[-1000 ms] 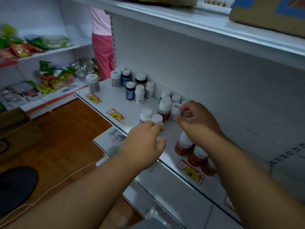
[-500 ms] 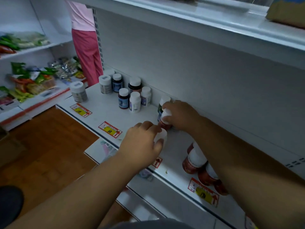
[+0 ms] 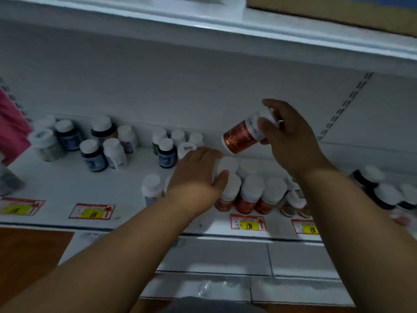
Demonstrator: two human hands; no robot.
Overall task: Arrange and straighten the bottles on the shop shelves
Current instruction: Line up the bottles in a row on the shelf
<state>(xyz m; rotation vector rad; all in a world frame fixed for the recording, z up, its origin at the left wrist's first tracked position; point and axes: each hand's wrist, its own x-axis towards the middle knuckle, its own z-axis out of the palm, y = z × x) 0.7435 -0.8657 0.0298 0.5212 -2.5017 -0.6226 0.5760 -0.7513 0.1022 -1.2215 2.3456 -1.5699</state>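
Note:
My right hand [image 3: 286,136] holds a red bottle with a white cap [image 3: 242,137] tilted in the air above the white shelf [image 3: 67,184]. My left hand [image 3: 196,175] rests on the white cap of a red bottle [image 3: 228,168] at the left end of a group of red bottles [image 3: 250,195] standing near the shelf's front edge. Dark blue and white bottles [image 3: 167,152] stand behind my left hand, and a further cluster [image 3: 94,154] stands to the left.
Red and yellow price tags [image 3: 92,211] line the shelf's front edge. Dark bottles [image 3: 381,193] stand at the far right. An upper shelf [image 3: 203,26] with a cardboard box [image 3: 327,7] overhangs. A person's pink clothing [image 3: 11,129] shows at the left edge.
My right hand has lifted a red bottle off the shelf and tilted it. My left hand has moved onto a red bottle's cap. The camera has swung right to face the shelf.

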